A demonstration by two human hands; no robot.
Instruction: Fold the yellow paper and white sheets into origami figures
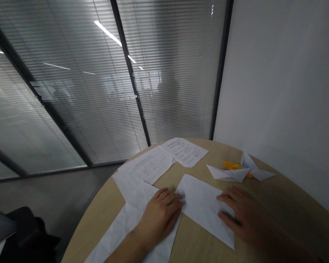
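A person's left hand point(159, 215) and right hand point(235, 215) lay on white paper at a round table, seen from a head-worn camera. The left hand's fingers point(171, 199) were pressed together, their tips at the edge of a folded white sheet point(203, 206), while the palm rested above a second, heavily creased white sheet point(126, 223) that ran out of frame at 7 o'clock. The right hand's fingers point(227, 212) were slightly spread and flat on the folded sheet, in dim shadow, with the forearm cut off by the frame. At 12 o'clock lay two overlapping printed sheets point(146, 168), point(184, 151), their small type too fine to read. At 2 o'clock sat white folded paper shapes point(227, 173), point(256, 166), with a yellow folded paper piece point(231, 165) partly hidden among them. The tabletop point(290, 197) was pale, fine-grained wood or laminate. Beyond it stood a dark-framed glass partition point(79, 91) with horizontal blinds and a blurred dark shape behind them, a plain white wall point(276, 73) at 3 o'clock, and a grey floor point(57, 186). A black object point(27, 237) at 8 o'clock was cut off and hard to make out.
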